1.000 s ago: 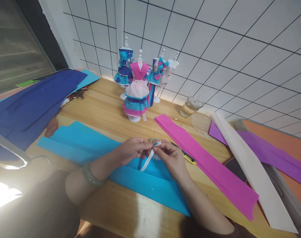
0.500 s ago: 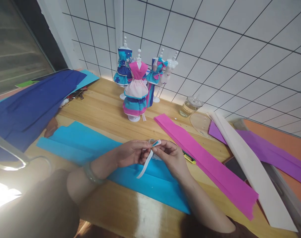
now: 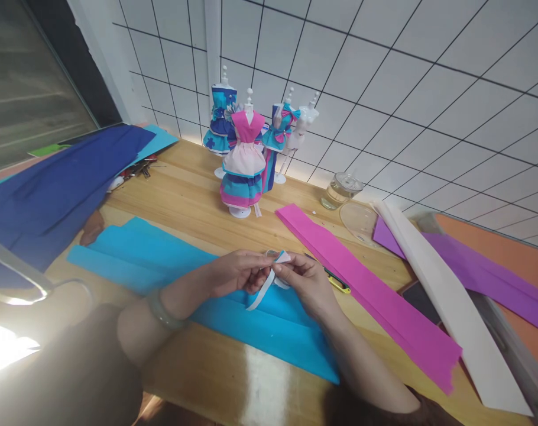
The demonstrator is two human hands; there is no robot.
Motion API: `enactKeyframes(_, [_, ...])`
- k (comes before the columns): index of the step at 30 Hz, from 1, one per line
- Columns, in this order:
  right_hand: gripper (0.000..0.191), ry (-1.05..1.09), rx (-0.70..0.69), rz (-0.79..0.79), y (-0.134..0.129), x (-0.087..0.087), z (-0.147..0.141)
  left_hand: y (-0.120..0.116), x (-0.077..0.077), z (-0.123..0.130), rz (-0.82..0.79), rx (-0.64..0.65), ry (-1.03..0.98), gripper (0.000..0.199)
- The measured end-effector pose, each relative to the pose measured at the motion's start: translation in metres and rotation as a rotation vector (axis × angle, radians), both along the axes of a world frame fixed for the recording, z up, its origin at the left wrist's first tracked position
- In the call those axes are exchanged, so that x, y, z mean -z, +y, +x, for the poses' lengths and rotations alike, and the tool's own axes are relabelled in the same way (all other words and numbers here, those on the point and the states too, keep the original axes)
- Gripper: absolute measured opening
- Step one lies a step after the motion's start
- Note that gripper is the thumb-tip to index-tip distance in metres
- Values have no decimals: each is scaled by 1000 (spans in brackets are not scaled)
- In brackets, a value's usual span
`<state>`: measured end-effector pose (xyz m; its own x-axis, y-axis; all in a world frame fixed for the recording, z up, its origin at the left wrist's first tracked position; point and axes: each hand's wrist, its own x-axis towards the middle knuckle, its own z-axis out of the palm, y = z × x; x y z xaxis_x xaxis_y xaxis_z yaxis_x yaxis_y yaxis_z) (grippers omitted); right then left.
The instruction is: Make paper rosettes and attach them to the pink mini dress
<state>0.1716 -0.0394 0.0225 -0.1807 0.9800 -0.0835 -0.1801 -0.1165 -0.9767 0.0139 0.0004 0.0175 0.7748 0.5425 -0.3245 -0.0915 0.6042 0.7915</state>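
A narrow white paper strip (image 3: 262, 294) hangs from between my two hands, its upper end showing a bit of blue (image 3: 281, 255). My left hand (image 3: 240, 272) pinches it from the left, fingers curled. My right hand (image 3: 307, 281) grips the upper end between thumb and fingers. Both hands are above a sheet of blue crepe paper (image 3: 260, 331) spread on the table. Partly hidden behind the fingers is a pale, rounded item (image 3: 281, 284) that I cannot make out. Right of my right hand lies a yellow and black utility knife (image 3: 339, 284).
Dressed mini mannequins (image 3: 243, 160) stand at the back by the tiled wall, near a lidded glass (image 3: 340, 190). Pink crepe paper (image 3: 366, 290), a white strip (image 3: 455, 307) and purple paper (image 3: 486, 269) lie right. Dark blue paper (image 3: 65, 183) and a bright lamp (image 3: 7, 349) are left.
The upper end of the strip has turned slightly between my fingers, and its hanging end has shifted a little upward. Both hands stay in nearly the same place.
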Motion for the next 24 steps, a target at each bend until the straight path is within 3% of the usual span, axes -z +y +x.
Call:
enactKeyframes(3, [17,4,59,-32,2,0,0,2,2,1,209,-106,108,32])
enactKeyframes(6, [20,7,132,-81,3,2,0,0,1,2,509,-300,183,29])
enactKeyframes(8, [21,15,154,-101,3,3,0,-4,-2,2,701,-360,227,28])
enactKeyframes(15, [17,42,165,-107,2,6,-1,-8,-4,2,1237,-410,371,20])
enactKeyframes(24, [17,0,199,-107,0,7,-4,-5,9,2,1598,-440,499,18])
